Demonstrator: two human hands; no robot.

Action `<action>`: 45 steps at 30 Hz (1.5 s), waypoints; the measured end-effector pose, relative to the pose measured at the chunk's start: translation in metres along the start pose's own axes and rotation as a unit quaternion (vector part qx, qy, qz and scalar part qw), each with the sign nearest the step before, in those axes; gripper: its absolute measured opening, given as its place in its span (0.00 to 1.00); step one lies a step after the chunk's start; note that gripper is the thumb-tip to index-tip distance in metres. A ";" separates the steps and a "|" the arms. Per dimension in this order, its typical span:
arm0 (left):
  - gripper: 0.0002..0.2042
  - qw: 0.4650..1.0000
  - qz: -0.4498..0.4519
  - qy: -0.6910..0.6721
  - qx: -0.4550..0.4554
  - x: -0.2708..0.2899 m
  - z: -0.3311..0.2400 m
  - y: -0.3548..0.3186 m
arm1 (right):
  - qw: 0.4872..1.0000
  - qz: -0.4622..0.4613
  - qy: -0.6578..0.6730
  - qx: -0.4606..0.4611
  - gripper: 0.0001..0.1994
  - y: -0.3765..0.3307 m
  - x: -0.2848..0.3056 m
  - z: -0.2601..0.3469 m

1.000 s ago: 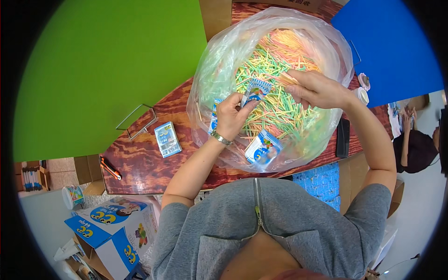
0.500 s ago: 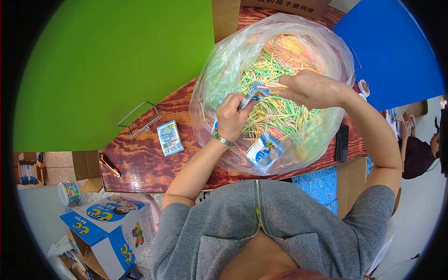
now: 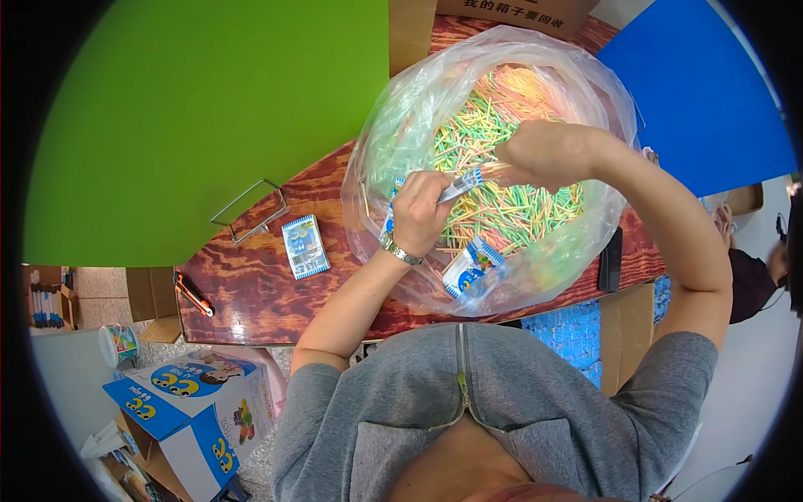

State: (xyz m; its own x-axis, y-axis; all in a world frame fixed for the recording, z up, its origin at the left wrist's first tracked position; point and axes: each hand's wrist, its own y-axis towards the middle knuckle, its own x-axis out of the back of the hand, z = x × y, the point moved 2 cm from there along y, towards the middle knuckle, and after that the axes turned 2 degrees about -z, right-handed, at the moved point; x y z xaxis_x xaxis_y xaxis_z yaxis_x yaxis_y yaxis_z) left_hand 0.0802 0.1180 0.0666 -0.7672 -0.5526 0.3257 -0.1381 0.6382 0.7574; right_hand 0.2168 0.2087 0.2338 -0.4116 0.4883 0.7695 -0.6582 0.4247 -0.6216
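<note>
My left hand [image 3: 421, 211] is closed around a small blue-and-white packet [image 3: 462, 182], whose end points right. Pinched in my right hand [image 3: 548, 155] are a few thin pale candy sticks [image 3: 497, 172], and their tips meet the packet's end. Both hands are over a large clear plastic bag [image 3: 389, 125] full of loose pink, green and yellow candy sticks [image 3: 514, 219]. Another blue-and-white packet [image 3: 473, 268] lies inside the bag's near edge. A further packet [image 3: 388, 219] shows partly behind my left hand. My right fingertips are mostly hidden.
On the wooden table [image 3: 251, 305] are a flat packet [image 3: 306, 247], an orange utility knife [image 3: 194, 294] and a black object [image 3: 611, 259]. Green [image 3: 209, 117] and blue [image 3: 703, 92] panels flank the bag. A printed carton [image 3: 188, 410] stands lower left; another person [image 3: 750, 284] is at right.
My right hand has turned, its knuckles now more upward, and the sticks have dropped slightly to line up with the packet's end. The packet in my left hand looks straighter.
</note>
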 end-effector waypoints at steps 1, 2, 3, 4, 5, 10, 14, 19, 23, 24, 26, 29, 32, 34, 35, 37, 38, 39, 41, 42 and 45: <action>0.11 1.000 0.000 -0.001 -0.001 0.000 -0.001 0.001 | 0.999 0.035 -0.024 -0.024 0.18 0.001 0.002 0.002; 0.11 1.000 0.003 -0.005 -0.001 0.000 -0.004 0.003 | 0.999 0.035 -0.023 -0.025 0.18 0.003 0.002 0.003; 0.11 1.000 0.007 -0.008 -0.001 0.001 -0.006 0.004 | 0.995 -0.020 -0.084 0.044 0.19 0.004 0.002 0.006; 0.11 1.000 0.006 -0.008 0.000 0.002 -0.008 0.004 | 0.980 -0.074 -0.146 0.114 0.21 0.005 0.005 0.015; 0.11 0.997 0.028 -0.047 0.049 0.002 -0.008 0.003 | 0.980 -0.073 -0.146 0.115 0.21 0.003 0.007 0.022; 0.10 0.918 0.115 -0.219 0.311 0.000 0.012 -0.019 | 0.937 -0.306 -0.128 0.112 0.24 0.001 -0.006 0.022; 0.12 0.852 0.093 -0.388 0.339 0.002 0.010 -0.021 | 0.932 -0.338 -0.037 0.125 0.24 0.027 -0.047 0.015; 0.12 0.915 0.229 -0.198 0.265 0.044 0.040 -0.047 | 0.903 -0.358 0.193 0.137 0.15 0.033 -0.106 0.013; 0.11 0.902 0.271 -0.150 0.300 0.068 0.055 -0.073 | 0.946 -0.296 0.096 0.086 0.13 0.030 -0.172 -0.013; 0.11 0.900 0.275 -0.152 0.303 0.066 0.058 -0.085 | 0.947 -0.294 0.101 0.083 0.13 0.029 -0.185 -0.012; 0.12 0.884 0.254 -0.077 0.386 0.066 0.062 -0.093 | 0.977 -0.212 0.020 -0.024 0.16 0.027 -0.202 -0.006; 0.16 0.925 0.244 0.081 0.278 0.059 0.057 -0.092 | 0.975 -0.210 0.043 -0.055 0.18 0.031 -0.225 -0.006; 0.19 0.950 0.196 0.161 0.183 0.055 0.046 -0.086 | 0.968 -0.239 0.057 -0.047 0.14 0.032 -0.238 -0.011; 0.20 0.961 0.161 0.176 0.140 0.052 0.035 -0.075 | 0.964 -0.252 0.069 -0.043 0.11 0.031 -0.240 -0.015; 0.19 0.971 0.121 0.187 0.086 0.050 0.025 -0.068 | 0.959 -0.281 0.006 -0.033 0.09 0.026 -0.237 -0.014; 0.19 0.976 0.081 0.199 0.032 0.045 0.006 -0.057 | 0.949 -0.308 -0.057 -0.022 0.07 0.020 -0.228 -0.014; 0.19 0.981 0.138 0.131 0.029 0.039 -0.002 -0.054 | 0.941 -0.332 -0.064 0.004 0.07 0.016 -0.219 -0.013; 0.19 0.979 0.194 0.063 0.025 0.032 -0.010 -0.053 | 0.931 -0.356 -0.071 0.030 0.06 0.012 -0.209 -0.013; 0.17 0.968 0.243 0.009 0.053 0.017 -0.022 -0.054 | 0.920 -0.384 -0.062 0.054 0.06 0.003 -0.188 -0.013; 0.15 0.952 0.292 -0.044 0.083 0.010 -0.024 -0.054 | 0.907 -0.411 -0.053 0.079 0.06 -0.001 -0.180 -0.012; 0.12 0.926 0.324 -0.110 0.162 -0.004 -0.016 -0.057 | 0.875 -0.476 0.047 0.077 0.06 -0.005 -0.162 -0.012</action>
State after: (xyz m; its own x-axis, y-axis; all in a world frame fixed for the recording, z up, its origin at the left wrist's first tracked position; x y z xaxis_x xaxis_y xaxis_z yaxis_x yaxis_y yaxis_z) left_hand 0.1010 0.0759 0.0311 -0.8586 0.1020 0.5025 0.2425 0.9443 0.2226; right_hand 0.2945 0.1368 0.1106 0.4179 0.0328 0.9079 -0.7548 0.5688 0.3269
